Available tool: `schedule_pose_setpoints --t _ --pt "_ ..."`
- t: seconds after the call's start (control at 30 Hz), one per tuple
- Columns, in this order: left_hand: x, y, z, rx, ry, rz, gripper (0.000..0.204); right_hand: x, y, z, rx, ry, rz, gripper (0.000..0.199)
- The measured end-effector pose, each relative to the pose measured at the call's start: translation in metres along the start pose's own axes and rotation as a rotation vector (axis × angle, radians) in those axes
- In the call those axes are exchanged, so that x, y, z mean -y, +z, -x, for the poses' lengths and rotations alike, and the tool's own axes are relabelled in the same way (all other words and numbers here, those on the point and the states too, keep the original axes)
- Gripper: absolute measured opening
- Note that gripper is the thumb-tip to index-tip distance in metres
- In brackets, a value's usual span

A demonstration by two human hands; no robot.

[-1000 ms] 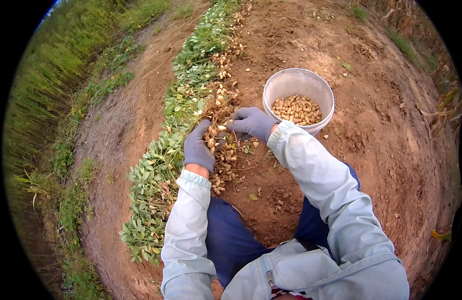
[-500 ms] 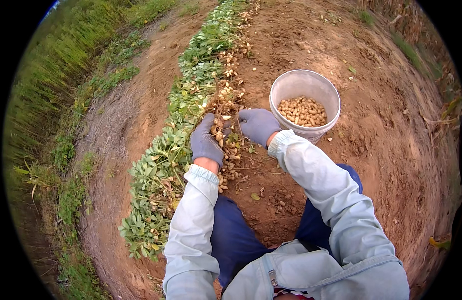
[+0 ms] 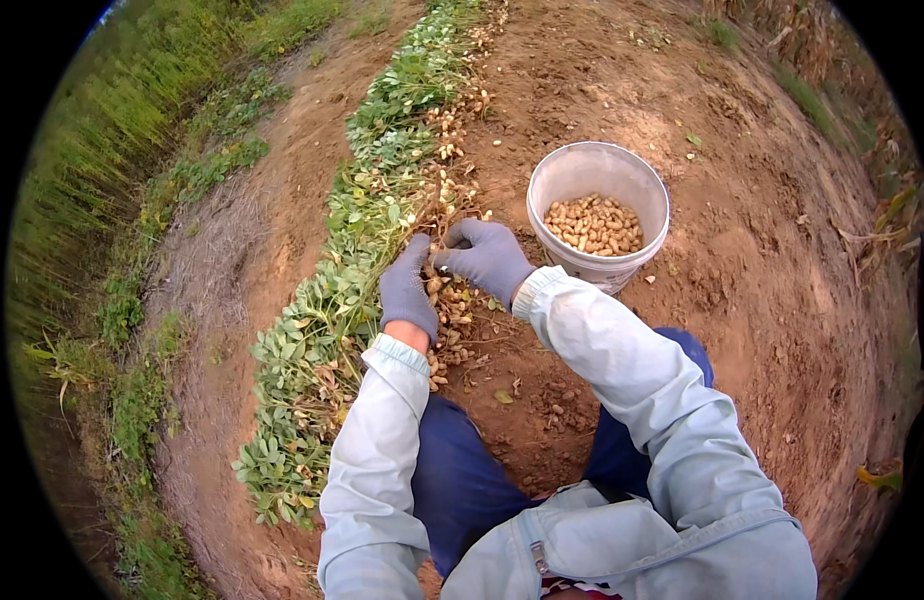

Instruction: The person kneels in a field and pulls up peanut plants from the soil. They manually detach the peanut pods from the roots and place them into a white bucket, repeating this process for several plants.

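Just left of centre in the frame, the left hand (image 3: 409,290), in a grey knit glove, is clamped on the root end of a peanut plant (image 3: 435,212), its thumb on top and its other fingers mostly hidden beneath. The right hand (image 3: 487,262), gloved alike, comes in from the right; its thumb and fingertips are brought together at the same roots, almost meeting the left thumb, but whether a pod is pinched between them I cannot tell. Tan pods (image 3: 435,287) hang beside the left palm, and more lie just below it, toward the bottom of the frame. Thin brown roots spread above both hands.

The plant lies in a long row of uprooted plants (image 3: 317,325), which runs from the lower left to the top centre of the frame, leaves on its left side and pods along its right. Right of centre and above the right forearm, a whitish bucket (image 3: 594,270) stands on reddish-brown soil (image 3: 772,300), with a layer of loose peanuts (image 3: 594,225) inside.

Pale blue sleeves (image 3: 382,430) reach up from the lower edge, over dark blue trousers (image 3: 462,455) at bottom centre. Tall green weeds (image 3: 92,190) fill the upper left, and dry stalks (image 3: 832,45) edge the upper right.
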State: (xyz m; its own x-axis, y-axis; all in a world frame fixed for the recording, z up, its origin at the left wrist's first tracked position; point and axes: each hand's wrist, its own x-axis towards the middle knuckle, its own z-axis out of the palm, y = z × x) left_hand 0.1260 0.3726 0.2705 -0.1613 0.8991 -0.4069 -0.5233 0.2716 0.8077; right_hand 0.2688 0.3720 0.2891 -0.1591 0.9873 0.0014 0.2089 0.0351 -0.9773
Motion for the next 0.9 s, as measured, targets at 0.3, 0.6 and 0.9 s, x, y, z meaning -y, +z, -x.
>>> schedule_pose_setpoints --t 0.3,0.6,0.9 --pt "0.008 0.002 0.003 -0.012 0.113 -0.020 0.024 0.000 -0.007 -0.008 0.183 0.063 -0.027 0.037" --pt "-0.001 -0.001 0.004 -0.042 0.260 -0.353 0.022 -0.005 -0.011 -0.004 0.396 0.156 -0.272 0.033" --pt "-0.001 -0.003 -0.003 0.095 0.059 0.224 0.031 -0.012 0.012 0.009 0.324 0.231 -0.448 0.036"
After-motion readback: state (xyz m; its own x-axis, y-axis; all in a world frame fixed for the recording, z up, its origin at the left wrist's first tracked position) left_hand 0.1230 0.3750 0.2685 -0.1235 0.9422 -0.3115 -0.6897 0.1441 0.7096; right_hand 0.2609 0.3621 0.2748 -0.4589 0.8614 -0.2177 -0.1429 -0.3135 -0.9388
